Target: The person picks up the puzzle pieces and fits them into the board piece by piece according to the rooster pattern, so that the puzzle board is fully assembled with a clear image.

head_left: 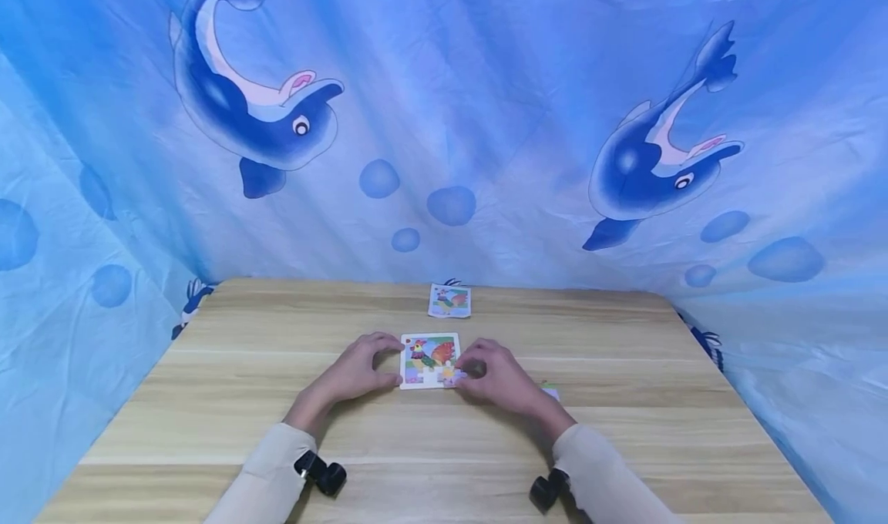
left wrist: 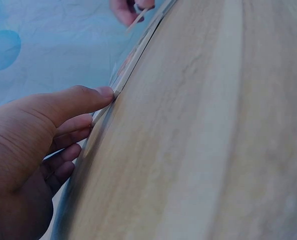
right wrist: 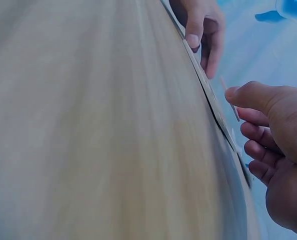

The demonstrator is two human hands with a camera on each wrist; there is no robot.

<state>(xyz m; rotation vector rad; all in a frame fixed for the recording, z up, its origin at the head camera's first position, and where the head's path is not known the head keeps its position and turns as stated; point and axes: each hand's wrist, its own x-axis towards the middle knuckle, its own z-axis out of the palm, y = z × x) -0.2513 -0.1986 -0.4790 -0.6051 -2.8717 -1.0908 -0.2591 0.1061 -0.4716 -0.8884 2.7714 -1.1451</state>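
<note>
A small square jigsaw puzzle board (head_left: 411, 386) with a rooster picture and a white border lies flat on the table, with a white gap in its lower part. My left hand (head_left: 357, 368) grips its left edge, thumb at the near corner and fingers farther up. In the left wrist view the thumb (left wrist: 96, 97) presses against the board's edge. My right hand (head_left: 502, 377) pinches a puzzle piece (head_left: 449, 374) with a yellow patch over the board's lower right. The right wrist view shows this piece (right wrist: 231, 104) edge-on and tilted, between thumb and fingertips, raised above the board.
A card with the same rooster picture (head_left: 449, 301) lies behind the board. Another small colourful piece (head_left: 551, 393) shows beside the right wrist, partly hidden by it. A blue dolphin-print curtain (head_left: 444, 123) hangs behind the wooden table (head_left: 277, 316).
</note>
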